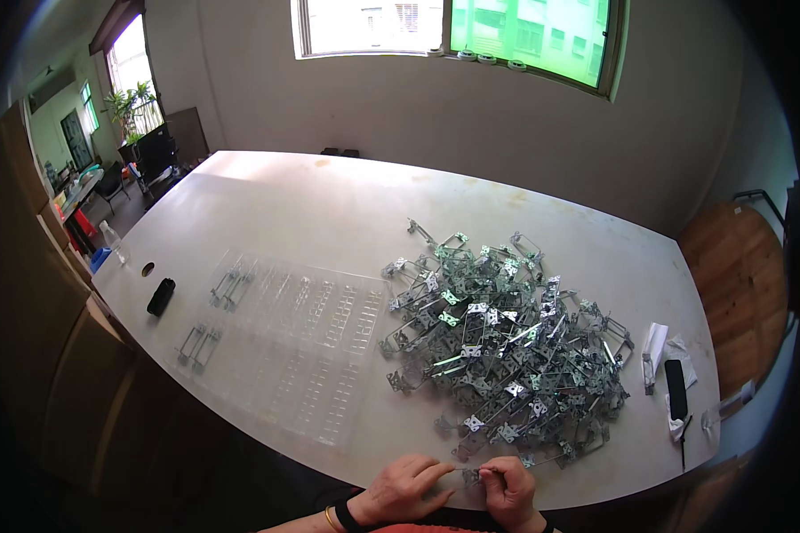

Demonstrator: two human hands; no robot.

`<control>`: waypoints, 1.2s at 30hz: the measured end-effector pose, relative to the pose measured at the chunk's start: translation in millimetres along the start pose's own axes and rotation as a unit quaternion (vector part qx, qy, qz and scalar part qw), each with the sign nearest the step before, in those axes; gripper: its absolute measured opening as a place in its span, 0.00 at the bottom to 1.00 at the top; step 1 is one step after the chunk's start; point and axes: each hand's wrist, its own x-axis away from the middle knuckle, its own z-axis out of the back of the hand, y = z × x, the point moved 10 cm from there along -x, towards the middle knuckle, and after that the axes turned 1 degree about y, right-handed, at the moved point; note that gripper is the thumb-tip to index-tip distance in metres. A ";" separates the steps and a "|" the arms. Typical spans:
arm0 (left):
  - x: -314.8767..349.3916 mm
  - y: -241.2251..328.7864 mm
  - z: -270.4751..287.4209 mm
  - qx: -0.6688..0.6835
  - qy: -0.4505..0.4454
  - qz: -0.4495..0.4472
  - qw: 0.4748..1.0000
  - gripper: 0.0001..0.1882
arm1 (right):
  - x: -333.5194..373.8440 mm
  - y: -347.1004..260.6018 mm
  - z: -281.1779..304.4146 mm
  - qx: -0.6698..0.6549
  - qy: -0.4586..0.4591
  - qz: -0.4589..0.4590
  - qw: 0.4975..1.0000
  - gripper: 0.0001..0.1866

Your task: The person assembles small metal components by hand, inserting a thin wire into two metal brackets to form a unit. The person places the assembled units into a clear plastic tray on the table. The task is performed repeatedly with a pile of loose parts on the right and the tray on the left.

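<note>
At the table's near edge, my right hand (511, 494) is closed on a small metal bracket (471, 478), with the thumb pressed against the curled fingers. My left hand (403, 489) reaches in from the other side; its index finger and thumb pinch toward the same bracket's left end. Part of the bracket is hidden by the fingers. Just beyond the hands rises a large tangled heap of silvery metal brackets (507, 346) with bent wire arms. A clear plastic tray (258, 382) with rows of moulded slots lies to the left, several brackets (200, 346) resting in its left end.
On the white table (373, 195) a black object (161, 297) lies left of the tray, near a round hole (148, 268). At the right edge are a black oblong case (676, 389) and crumpled white wrapping (654, 345). A round wooden board (733, 284) stands beyond that edge.
</note>
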 end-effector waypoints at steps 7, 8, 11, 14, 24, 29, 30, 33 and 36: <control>-0.8 1.0 0.6 0.008 -0.005 0.000 1.000 0.23 | 1.3 0.8 -0.3 0.001 -0.005 -0.001 1.000 0.05; -1.2 1.2 0.4 0.008 -0.004 -0.001 1.000 0.23 | 1.0 0.6 0.1 0.002 -0.004 -0.002 1.000 0.05; -1.0 1.6 0.8 0.006 -0.005 -0.002 1.000 0.22 | -0.9 -3.7 1.1 0.006 -0.003 0.004 1.000 0.06; -0.5 1.8 0.3 0.004 -0.007 -0.003 1.000 0.22 | -2.9 -7.6 1.8 0.014 -0.002 0.021 1.000 0.07; 0.4 1.3 -0.2 0.001 -0.005 -0.003 1.000 0.23 | -2.8 -10.8 1.1 0.023 -0.010 0.030 0.999 0.08; 1.5 0.7 -0.3 0.005 -0.005 -0.006 1.000 0.23 | -0.6 -2.7 0.8 0.008 -0.021 0.004 1.000 0.08; 1.7 0.8 -0.9 0.005 -0.006 -0.005 1.000 0.23 | -0.2 -1.9 1.0 0.007 -0.021 0.000 1.000 0.07; 0.8 2.0 -0.4 0.007 -0.011 -0.004 1.000 0.23 | 0.3 -2.7 1.4 0.014 -0.017 0.000 1.000 0.07; 0.6 1.9 -1.4 0.007 -0.015 -0.002 1.000 0.23 | -0.6 -8.5 1.6 0.024 -0.012 0.016 0.999 0.07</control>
